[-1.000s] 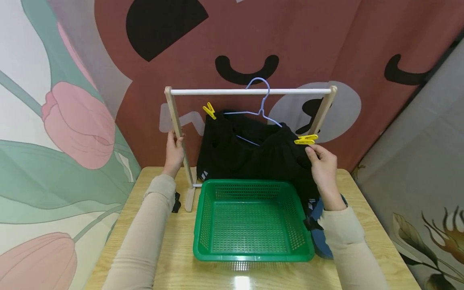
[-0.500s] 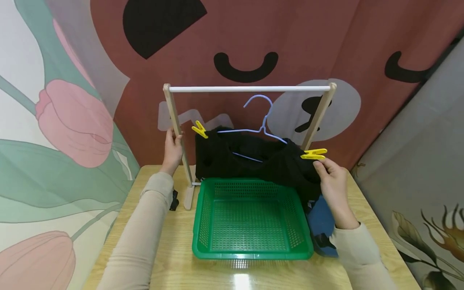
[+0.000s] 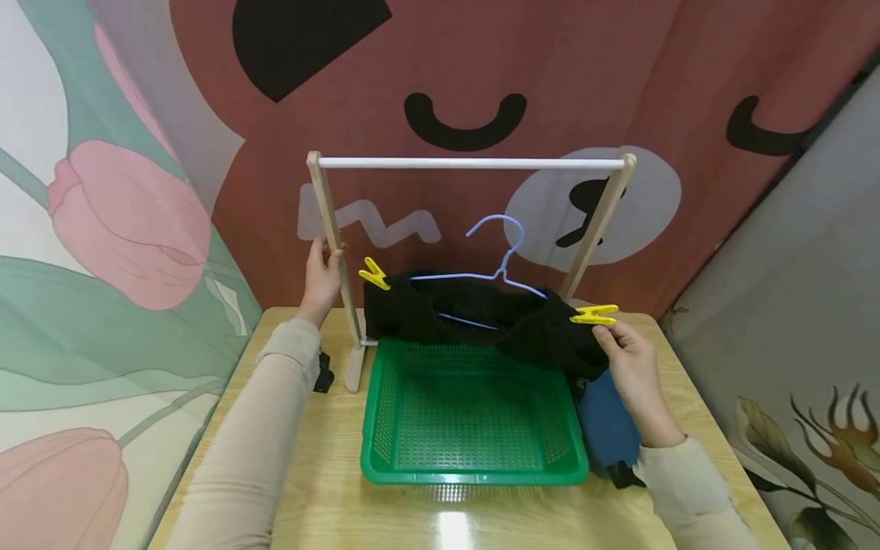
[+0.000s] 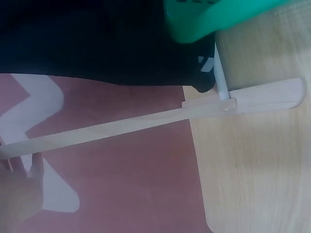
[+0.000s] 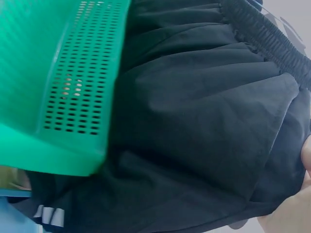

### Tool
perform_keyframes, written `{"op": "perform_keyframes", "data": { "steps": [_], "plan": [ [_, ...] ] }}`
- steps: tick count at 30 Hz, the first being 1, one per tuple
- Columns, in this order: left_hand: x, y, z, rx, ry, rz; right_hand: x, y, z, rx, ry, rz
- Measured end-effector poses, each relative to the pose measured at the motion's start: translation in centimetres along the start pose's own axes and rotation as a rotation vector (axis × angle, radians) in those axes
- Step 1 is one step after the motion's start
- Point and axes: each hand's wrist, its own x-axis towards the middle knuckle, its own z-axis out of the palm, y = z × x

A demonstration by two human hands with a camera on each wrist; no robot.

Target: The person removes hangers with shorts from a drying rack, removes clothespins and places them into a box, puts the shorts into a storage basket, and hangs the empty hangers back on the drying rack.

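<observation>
Black shorts (image 3: 399, 313) with an elastic waistband and white stripes hang slack behind the basket. A lilac hanger (image 3: 505, 263) sits inside the waistband, its hook well below the white bar (image 3: 474, 163) of a small wooden rack. Yellow clothespins clip both waist ends, one clothespin (image 3: 374, 273) left and another clothespin (image 3: 594, 314) right. My right hand (image 3: 632, 370) pinches the shorts' side just under the right clothespin; the right wrist view shows its thumb on the cloth (image 5: 209, 107). My left hand (image 3: 321, 279) grips the rack's left post (image 3: 332, 221), its fingers partly hidden behind the wood.
A green perforated basket (image 3: 474, 479) stands on the wooden table (image 3: 330, 473), in front of the rack. Right of it lies a blue object (image 3: 608, 424), partly under my right arm. A small black item (image 3: 324, 374) lies beside the rack's left foot (image 3: 354, 370).
The hanger's hook has dropped from the bar's level to well below it. Shorts and clothespins have sunk too, the right hand moving down and slightly right. My left hand stays on the post.
</observation>
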Motion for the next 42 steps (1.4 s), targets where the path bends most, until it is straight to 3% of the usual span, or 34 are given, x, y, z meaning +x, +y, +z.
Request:
{"op": "perform_keyframes", "data": {
  "steps": [6, 11, 15, 17, 21, 25, 30, 37, 42],
  "plan": [
    [0.0, 0.3, -0.2, -0.036, 0.057, -0.029, -0.5, 1.7, 0.5, 0.022, -0.078, 0.075],
    [-0.8, 1.6, -0.8, -0.068, 0.031, -0.07, -0.9, 3.3, 0.9, -0.015, -0.126, 0.108],
    [-0.9, 1.3, -1.3, -0.08, 0.059, -0.056, -1.2, 4.2, 1.0, -0.005, -0.135, 0.095],
    [-0.6, 0.2, -1.4, -0.104, 0.107, -0.021, -1.3, 4.5, 1.1, 0.006, -0.137, 0.087],
    [-1.1, 0.3, -1.7, -0.177, 0.214, 0.035, -1.5, 4.8, 1.1, 0.02, -0.14, 0.089],
    [-1.7, 0.6, -2.1, -0.237, 0.243, 0.07, -1.5, 5.0, 1.2, 0.029, -0.133, 0.085],
    [-3.1, 1.2, -2.9, -0.176, 0.151, 0.06, -1.3, 4.9, 1.3, 0.038, -0.132, 0.065],
    [-5.7, 1.4, -3.0, -0.111, -0.161, 0.002, -1.3, 4.6, 1.3, 0.051, -0.133, 0.04],
    [-6.8, 0.8, -2.8, -0.074, -0.308, 0.006, -1.3, 4.5, 1.3, 0.053, -0.126, 0.033]
  ]
}}
